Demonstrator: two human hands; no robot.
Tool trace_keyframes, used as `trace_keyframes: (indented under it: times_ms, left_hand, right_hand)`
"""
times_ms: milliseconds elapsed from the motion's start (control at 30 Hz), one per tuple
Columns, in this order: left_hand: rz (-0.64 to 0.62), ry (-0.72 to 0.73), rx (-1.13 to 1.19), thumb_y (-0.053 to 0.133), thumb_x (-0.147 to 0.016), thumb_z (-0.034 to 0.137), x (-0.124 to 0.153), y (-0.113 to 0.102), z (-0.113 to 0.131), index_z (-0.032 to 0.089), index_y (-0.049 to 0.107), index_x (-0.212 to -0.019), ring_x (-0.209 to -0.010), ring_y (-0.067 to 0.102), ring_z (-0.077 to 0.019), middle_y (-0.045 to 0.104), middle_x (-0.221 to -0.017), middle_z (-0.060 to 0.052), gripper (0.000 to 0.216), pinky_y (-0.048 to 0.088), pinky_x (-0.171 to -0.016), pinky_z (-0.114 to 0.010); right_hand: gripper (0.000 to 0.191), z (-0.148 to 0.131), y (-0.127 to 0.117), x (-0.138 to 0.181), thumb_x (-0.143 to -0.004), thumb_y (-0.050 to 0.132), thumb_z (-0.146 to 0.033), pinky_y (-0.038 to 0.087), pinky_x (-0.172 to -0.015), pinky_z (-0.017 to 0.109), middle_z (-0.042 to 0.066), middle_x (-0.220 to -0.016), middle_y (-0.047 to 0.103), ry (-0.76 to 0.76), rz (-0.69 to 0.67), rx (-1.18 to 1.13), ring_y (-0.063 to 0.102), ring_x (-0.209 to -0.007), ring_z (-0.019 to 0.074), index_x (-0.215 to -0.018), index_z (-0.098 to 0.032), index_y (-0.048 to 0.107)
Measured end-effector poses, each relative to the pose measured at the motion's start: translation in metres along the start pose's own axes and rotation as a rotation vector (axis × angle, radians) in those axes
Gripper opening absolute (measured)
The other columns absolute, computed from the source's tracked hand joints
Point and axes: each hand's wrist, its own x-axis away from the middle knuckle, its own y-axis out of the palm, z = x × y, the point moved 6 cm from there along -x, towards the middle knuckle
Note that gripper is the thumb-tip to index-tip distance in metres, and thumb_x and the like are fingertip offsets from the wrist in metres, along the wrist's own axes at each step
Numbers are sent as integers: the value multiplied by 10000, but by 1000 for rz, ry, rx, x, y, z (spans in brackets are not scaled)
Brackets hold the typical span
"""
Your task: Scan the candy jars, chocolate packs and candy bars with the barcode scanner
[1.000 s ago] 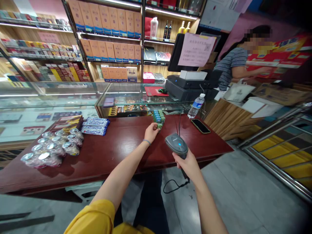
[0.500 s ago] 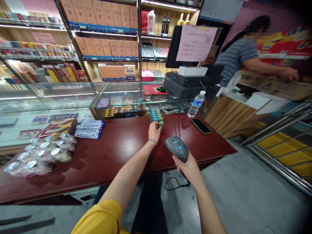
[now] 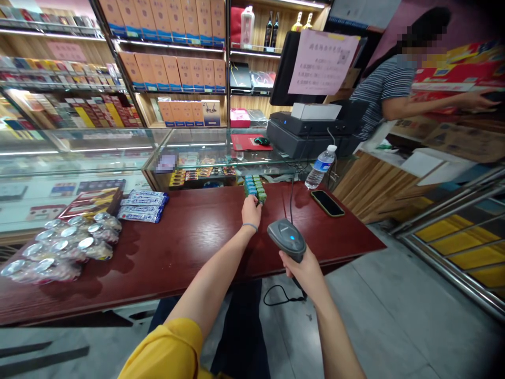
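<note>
Phone point(image 3: 327, 202) right of packs point(image 3: 254, 188) (bottle point(image 3: 319, 168) behind).

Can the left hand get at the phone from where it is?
Probably yes. The left hand rests at the green packs, and the phone lies to its right on the same table with bare wood between. Only the scanner cable crosses that stretch; the arm would have to pass over it.
</note>
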Motion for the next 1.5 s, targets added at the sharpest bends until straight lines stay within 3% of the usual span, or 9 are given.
trace_keyframes:
  times_ms: [200,367,533,867,1100,1300,1500]
  left_hand:
    - [4,-11,22,678,-783,68,3,-3,1,218,483,-813,-847,526,-181,532,-876,-16,248,414,-837,-326]
    - [21,19,95,695,-792,78,12,-31,5,202,549,-938,-865,569,-180,576,-977,-50,242,455,-857,-334]
    - [92,90,87,684,-820,105,28,-100,2,190,596,-991,-867,600,-176,603,-975,-59,210,497,-815,-316]
    - [294,125,-131,657,-850,106,82,-283,-14,195,625,-1020,-932,639,-177,636,-1004,-61,195,546,-770,-286]
    - [412,101,-257,650,-862,147,124,-389,-31,196,640,-1011,-930,631,-187,645,-997,-60,157,540,-788,-302]
    - [507,77,-371,646,-877,191,151,-453,-41,207,647,-1016,-951,633,-196,664,-993,-54,140,535,-846,-330]
    - [549,155,-481,618,-907,212,158,-475,-34,217,635,-1161,-1127,613,-225,653,-1161,-90,255,527,-979,-382]
  right_hand:
    - [447,-1,4,2,-749,698,-500,426,-411,253,-65,-535,562,15,-7,-6,504,-383,137,-1064,-212,563]
    - [442,-3,12,7,-766,690,-494,434,-423,253,-67,-525,564,17,-11,1,505,-385,136,-1078,-204,570]
    - [432,-8,37,9,-759,695,-528,426,-413,250,-56,-504,566,-24,-54,17,513,-382,139,-1015,-195,597]
    - [366,-37,107,25,-764,682,-560,447,-456,269,-38,-473,566,-92,-220,76,551,-409,160,-854,-211,617]
    - [431,-43,160,32,-759,701,-540,474,-473,281,-25,-578,627,-107,-359,83,576,-441,165,-1003,-197,609]
    - [414,-70,195,50,-754,669,-472,469,-497,276,-43,-557,619,-155,-406,127,580,-447,165,-1060,-203,592]
    - [360,-80,215,60,-748,635,-475,436,-503,268,-57,-534,602,-156,-452,139,564,-446,155,-996,-220,580]
